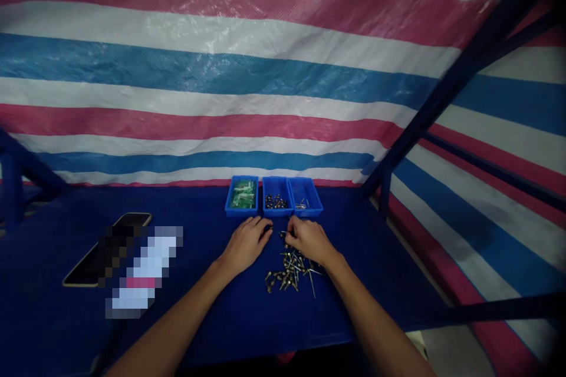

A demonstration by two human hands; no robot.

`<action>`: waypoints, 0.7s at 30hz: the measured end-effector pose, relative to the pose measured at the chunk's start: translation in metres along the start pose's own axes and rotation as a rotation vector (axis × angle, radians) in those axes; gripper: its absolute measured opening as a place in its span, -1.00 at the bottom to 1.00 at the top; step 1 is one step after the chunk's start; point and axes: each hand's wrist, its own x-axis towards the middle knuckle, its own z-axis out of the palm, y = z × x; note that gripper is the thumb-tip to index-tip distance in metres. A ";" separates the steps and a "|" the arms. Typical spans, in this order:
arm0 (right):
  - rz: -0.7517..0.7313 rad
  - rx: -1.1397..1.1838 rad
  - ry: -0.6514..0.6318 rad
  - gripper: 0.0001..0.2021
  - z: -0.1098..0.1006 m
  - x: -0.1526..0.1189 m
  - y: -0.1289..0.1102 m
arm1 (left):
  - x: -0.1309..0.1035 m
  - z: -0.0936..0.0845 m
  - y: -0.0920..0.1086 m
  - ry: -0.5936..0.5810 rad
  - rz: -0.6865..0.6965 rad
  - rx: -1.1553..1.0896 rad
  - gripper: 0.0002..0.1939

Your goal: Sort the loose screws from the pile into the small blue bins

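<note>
My left hand (250, 240) rests low over the blue table, thumb and forefinger curled toward each other around something small and dark at their tips. Across from it my right hand (311, 239) is closed in a pinch, its fingertips above a few small metal pieces; what it grips is too small to make out. Just below that hand lies a loose pile of small brass-and-dark metal parts (289, 271), some with long thin silver shafts. Beyond the hands stands a blue bin (277, 212) holding similar small parts.
Right of that bin, another blue bin (315, 188) contains a few thin silver pins. A third bin (241, 212), on the left, holds green pieces. A phone (84, 265) and a blurred bright rectangle (145, 274) lie at left. Striped sheeting (221, 129) and blue frame bars (413, 123) surround the table.
</note>
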 end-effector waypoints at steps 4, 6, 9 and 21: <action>-0.001 -0.016 0.005 -0.92 0.003 0.001 0.002 | 0.000 -0.002 0.001 -0.003 0.005 -0.008 -0.78; -0.004 -0.021 0.011 -0.91 0.004 0.001 0.003 | 0.000 -0.002 0.002 -0.001 0.004 -0.010 -0.78; -0.011 -0.015 0.010 -0.91 0.004 0.001 0.003 | 0.000 -0.002 0.002 0.003 -0.004 -0.011 -0.77; 0.005 -0.001 -0.006 -0.92 0.004 0.001 0.003 | 0.000 -0.001 0.001 0.001 0.001 -0.007 -0.78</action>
